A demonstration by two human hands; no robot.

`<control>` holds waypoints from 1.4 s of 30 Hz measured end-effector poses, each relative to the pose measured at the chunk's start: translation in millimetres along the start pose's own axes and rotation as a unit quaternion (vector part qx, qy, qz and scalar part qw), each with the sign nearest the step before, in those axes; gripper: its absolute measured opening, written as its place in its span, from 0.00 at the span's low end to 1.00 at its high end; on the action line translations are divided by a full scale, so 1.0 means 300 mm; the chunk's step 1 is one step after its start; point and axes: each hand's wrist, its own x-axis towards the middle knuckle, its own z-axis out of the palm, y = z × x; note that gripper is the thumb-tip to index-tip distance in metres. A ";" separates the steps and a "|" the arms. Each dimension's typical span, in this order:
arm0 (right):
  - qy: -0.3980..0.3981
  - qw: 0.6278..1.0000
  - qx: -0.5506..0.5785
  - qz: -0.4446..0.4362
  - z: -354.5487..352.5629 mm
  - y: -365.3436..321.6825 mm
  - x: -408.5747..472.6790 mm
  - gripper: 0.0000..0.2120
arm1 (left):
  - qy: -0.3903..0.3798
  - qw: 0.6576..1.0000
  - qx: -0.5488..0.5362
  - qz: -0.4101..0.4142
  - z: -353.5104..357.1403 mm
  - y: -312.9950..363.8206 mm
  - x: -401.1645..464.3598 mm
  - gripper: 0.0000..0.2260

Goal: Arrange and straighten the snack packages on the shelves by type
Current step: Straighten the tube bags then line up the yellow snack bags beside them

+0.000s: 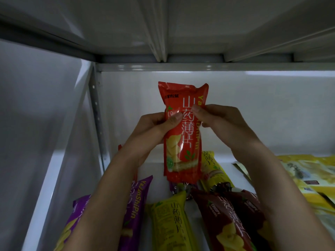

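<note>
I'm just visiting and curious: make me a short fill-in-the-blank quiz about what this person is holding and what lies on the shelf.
1. Both hands, left hand and right hand, hold up a ____ snack package.
2. The package is held ____, its printed text running top to bottom.
3. Under the left forearm lies a ____ package.
4. Between that one and the dark red package lies a ____ package.

Missing words: red; upright; purple; yellow

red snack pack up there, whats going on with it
A person holds the red snack pack upright in front of the shelf wall, left hand and right hand pinching its two sides. Below on the shelf lie purple packs, yellow packs and dark red packs, some askew.
</note>
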 end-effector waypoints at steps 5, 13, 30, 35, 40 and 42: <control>-0.022 0.999 -0.023 0.013 0.003 0.008 0.002 0.06 | -0.003 1.000 0.004 -0.005 -0.012 -0.004 0.005 0.21; -0.036 0.999 -0.035 0.015 0.002 0.010 0.005 0.07 | -0.004 1.000 -0.003 0.003 -0.016 -0.009 0.009 0.19; -0.041 0.996 -0.067 0.050 0.006 0.024 -0.001 0.18 | -0.023 1.000 0.002 -0.014 -0.024 -0.038 0.018 0.21; 0.028 0.997 -0.062 0.032 0.012 0.030 0.004 0.21 | -0.074 0.996 -0.016 -0.038 -0.023 -0.043 0.018 0.20; 0.028 0.998 -0.019 0.051 0.012 0.008 -0.003 0.18 | -0.086 0.995 0.006 -0.055 -0.023 -0.049 0.019 0.20; -0.015 0.996 -0.024 0.083 0.005 -0.004 -0.010 0.19 | -0.068 0.997 0.014 -0.045 -0.023 -0.049 0.021 0.21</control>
